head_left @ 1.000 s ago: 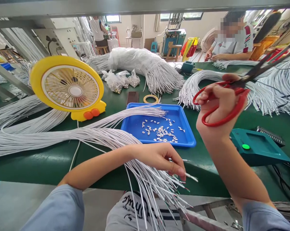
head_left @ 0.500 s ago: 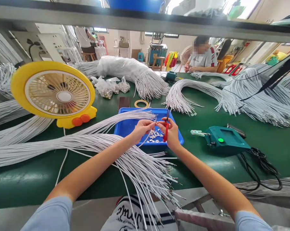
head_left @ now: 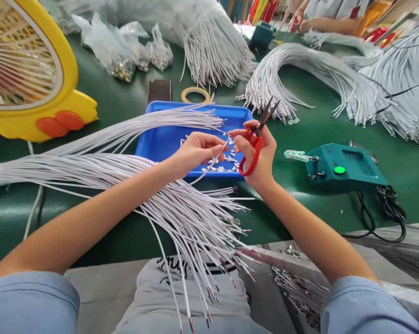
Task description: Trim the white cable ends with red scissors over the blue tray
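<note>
My left hand (head_left: 199,152) pinches a white cable (head_left: 213,162) close to its end, above the blue tray (head_left: 152,147). Red-handled scissors (head_left: 254,155) hang in my right hand (head_left: 261,157), their dark blades pointing up and slightly apart. The thumb and forefinger of that hand are close to the cable's tip; whether they touch it I cannot tell. Small silvery pieces (head_left: 230,163) lie scattered in the tray. One bundle of white cables (head_left: 181,119) rests with its ends over the tray. A larger cable bundle (head_left: 181,208) passes under my left forearm, its ends showing coloured wires.
A yellow fan (head_left: 66,83) stands at left. Behind the tray are bags of small metal parts (head_left: 119,58), a tape roll (head_left: 195,95) and a dark flat box (head_left: 159,91). A green device (head_left: 345,169) with a cord sits right. Across the table, a person's arms (head_left: 331,24) show.
The camera view has tilted down and come closer. The scissors' blades now lean to the right and have parted. My left hand still grips the cable at its end.
</note>
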The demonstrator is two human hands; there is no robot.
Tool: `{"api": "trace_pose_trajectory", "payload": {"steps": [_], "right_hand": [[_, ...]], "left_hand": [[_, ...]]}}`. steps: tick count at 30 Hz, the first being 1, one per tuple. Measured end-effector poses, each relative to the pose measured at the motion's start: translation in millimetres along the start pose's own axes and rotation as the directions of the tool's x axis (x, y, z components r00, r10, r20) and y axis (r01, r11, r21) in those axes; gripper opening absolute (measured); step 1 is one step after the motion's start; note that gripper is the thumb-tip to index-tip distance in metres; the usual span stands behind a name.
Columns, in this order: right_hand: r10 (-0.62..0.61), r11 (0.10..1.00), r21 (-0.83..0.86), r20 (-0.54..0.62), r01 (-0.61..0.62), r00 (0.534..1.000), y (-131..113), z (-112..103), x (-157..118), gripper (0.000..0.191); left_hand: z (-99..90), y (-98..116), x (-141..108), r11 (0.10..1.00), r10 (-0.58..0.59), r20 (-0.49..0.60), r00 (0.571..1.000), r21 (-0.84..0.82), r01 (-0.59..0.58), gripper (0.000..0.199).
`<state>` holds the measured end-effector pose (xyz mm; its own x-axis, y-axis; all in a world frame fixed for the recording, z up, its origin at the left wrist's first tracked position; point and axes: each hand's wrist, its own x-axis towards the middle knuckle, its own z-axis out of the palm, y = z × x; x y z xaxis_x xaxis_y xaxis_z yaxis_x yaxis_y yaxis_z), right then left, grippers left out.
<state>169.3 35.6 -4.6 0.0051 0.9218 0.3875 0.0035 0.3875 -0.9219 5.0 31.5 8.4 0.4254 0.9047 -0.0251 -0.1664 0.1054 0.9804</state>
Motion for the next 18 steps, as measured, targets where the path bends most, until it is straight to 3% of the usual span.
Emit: {"api": "trace_pose_trajectory", "payload": {"steps": [5, 9, 13, 18], "right_hand": [[0.068, 0.994, -0.085, 0.026, -0.066, 0.997, 0.5, 3.4, -0.5, 0.032], [0.151, 0.985, -0.087, 0.027, -0.148, 0.988, -0.8, 5.5, -2.1, 0.031], [0.161, 0.987, -0.013, 0.040, -0.160, 0.986, -1.4, 5.7, -3.2, 0.031], [0.167, 0.983, -0.086, 0.024, -0.164, 0.986, -1.0, 4.9, -3.9, 0.034]], "left_hand": [[0.9, 1.7, -0.2, 0.996, -0.018, -0.077, 0.997, 0.086, 0.025, 0.021], [2.7, 2.7, 0.3, 0.992, -0.014, -0.074, 0.997, 0.121, 0.023, 0.010], [3.8, 2.6, 0.2, 0.992, -0.004, -0.076, 0.997, 0.129, 0.013, 0.009], [4.4, 3.2, -1.0, 0.993, 0.004, -0.079, 0.997, 0.119, 0.006, 0.012]]}}
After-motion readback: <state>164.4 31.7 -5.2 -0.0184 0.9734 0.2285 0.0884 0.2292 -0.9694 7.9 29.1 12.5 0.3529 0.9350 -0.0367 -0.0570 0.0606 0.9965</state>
